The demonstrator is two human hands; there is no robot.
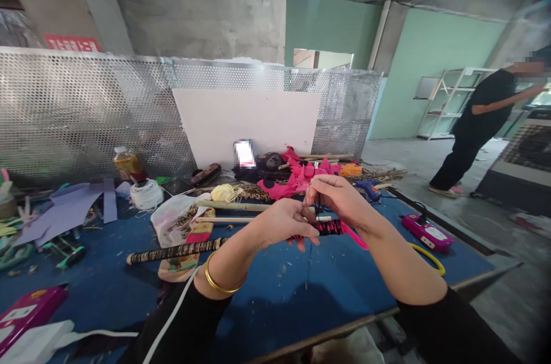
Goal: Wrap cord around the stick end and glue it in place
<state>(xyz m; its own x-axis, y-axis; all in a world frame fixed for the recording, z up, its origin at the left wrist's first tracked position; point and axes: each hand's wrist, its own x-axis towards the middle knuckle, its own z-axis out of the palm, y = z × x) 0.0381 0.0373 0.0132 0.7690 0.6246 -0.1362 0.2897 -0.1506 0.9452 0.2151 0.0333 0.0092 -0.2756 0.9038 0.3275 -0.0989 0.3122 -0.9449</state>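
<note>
A long stick (181,250) wrapped in dark and pale cord lies aslant above the blue tabletop. Its right end is wound in black and pink cord (330,228), and a bright pink loop (355,236) hangs out there. My left hand (284,220) is closed around the stick just left of that winding. Above the winding, my right hand (333,194) pinches a thin black cord (317,208), fingertips close to the left hand's. The cord runs down to the stick; part of it is hidden by the fingers.
Behind my hands lie pink fabric (297,174), bamboo sticks (236,205), yellow yarn (226,193) and a lit phone (245,154). White twine (146,194) and a bottle (129,164) stand left. A purple power strip (430,235) sits right; a person (486,105) stands beyond.
</note>
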